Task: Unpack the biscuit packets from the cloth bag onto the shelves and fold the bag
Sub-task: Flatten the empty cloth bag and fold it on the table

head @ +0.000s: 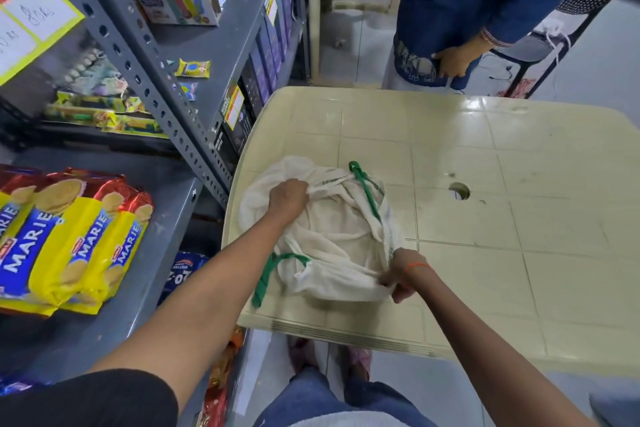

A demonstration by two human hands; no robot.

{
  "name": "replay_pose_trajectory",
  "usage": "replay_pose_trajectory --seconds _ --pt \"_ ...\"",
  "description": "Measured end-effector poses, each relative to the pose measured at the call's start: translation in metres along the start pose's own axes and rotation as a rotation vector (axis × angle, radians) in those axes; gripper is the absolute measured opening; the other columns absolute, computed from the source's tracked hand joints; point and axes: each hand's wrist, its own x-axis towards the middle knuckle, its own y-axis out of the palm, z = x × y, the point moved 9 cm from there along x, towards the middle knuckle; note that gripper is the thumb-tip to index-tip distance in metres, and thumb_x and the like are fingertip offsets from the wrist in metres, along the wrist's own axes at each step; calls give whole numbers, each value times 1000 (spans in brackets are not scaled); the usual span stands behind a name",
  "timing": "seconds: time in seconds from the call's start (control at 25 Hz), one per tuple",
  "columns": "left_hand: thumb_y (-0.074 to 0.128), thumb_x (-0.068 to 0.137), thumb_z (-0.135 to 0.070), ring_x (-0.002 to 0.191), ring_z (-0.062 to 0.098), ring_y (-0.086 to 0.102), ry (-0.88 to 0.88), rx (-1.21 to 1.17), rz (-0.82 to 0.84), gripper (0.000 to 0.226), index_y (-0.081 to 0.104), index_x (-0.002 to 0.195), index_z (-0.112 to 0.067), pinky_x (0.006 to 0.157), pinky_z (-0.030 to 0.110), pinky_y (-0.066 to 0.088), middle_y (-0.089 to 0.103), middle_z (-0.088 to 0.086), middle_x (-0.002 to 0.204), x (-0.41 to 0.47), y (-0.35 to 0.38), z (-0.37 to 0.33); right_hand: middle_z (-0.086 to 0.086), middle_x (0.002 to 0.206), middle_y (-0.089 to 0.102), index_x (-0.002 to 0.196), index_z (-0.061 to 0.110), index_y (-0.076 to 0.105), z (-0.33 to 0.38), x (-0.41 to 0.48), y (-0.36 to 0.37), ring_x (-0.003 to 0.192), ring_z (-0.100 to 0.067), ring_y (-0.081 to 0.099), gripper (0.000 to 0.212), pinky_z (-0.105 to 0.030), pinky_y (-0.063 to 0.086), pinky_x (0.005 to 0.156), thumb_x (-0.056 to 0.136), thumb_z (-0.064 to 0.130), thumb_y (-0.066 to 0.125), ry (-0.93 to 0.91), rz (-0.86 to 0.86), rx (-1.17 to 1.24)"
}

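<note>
Left hand [289, 199]: fist bunching the cloth bag [337, 232] by its far edge, centre frame.
Right hand [401, 279]: pinching its near corner.
Bag: limp, unfolded on the worktop [485, 166].
Marie biscuit packets [69, 236]: shelved, lower left.
Remaining: seemingly just the folding.

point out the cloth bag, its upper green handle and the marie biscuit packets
cloth bag [332, 229]: head view, crumpled white middle of the cloth
upper green handle [369, 194]: head view, mid-length of the strap
marie biscuit packets [83, 243]: head view, wrapper of the middle packet
</note>
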Motion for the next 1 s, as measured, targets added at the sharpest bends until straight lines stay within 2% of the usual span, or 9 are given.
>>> replay_pose_trajectory --seconds 0.08,0.16,0.32,0.4,0.56,0.72,0.84,0.92,1.0 --pt "41 94 -22 104 39 62 -109 -161 -106 30 62 106 -4 82 39 49 64 23 114 1 -24 9 1 28 55 68 6 53 -4 2 3 26 -4 55 16 -10 47 34 75 9 67 -16 66 109" --pt "38 95 -19 105 41 61 -227 -261 -214 31 60 108 -3 83 40 49 63 26 114 2 -60 25 -11 43 62 75 -3 57 -16 2 -10 35 -16 62 6 -31 60 48 76 -3 62 18 88 326" --pt "35 94 -13 106 42 60 -383 -283 -388 33 61 112 -3 84 43 49 62 27 116 -6 -138 73 -9 58 61 71 3 55 -60 -9 -99 44 -21 64 9 -20 49 36 77 1 61 78 -300 136" --pt "37 94 -11 103 41 63 -442 -299 -322 34 61 115 1 87 46 52 64 26 115 -7 -154 96 -16 74 70 82 1 62 -76 -18 -135 63 -25 72 12 -21 51 53 80 11 67 72 -460 186" --pt "38 97 -5 49 25 65 -447 -647 -5 24 54 108 8 45 30 57 67 22 78 -19 -153 92 -12 61 54 76 2 57 -51 -23 -171 44 -17 59 13 -19 55 45 88 -3 58 -200 -369 1203" --pt "61 88 3 33 12 61 -363 -628 136 7 58 91 9 38 22 54 65 17 56 -37 -176 84 -19 77 57 81 0 60 -25 -40 -206 69 -27 56 12 -37 58 69 89 -1 51 -255 -435 1415" --pt "74 79 -7 26 11 55 -377 -464 80 20 58 72 2 33 20 47 63 11 44 -45 -193 99 -15 87 59 92 5 62 0 -46 -216 77 -29 58 7 -25 55 46 85 4 62 -330 -398 755" --pt "73 80 -9 30 16 55 -406 -359 -19 25 55 64 -2 47 27 53 64 18 54 -48 -205 111 -21 96 63 99 -1 62 3 -49 -225 86 -35 63 17 -36 61 64 82 -4 59 -224 -489 121" --pt "63 84 -6 47 23 65 -446 -331 -127 23 56 63 -1 65 42 61 68 23 58 -50 -217 122 -27 113 62 110 -3 62 0 -68 -267 100 -42 63 28 -46 55 86 83 -3 54 -152 -822 -4"
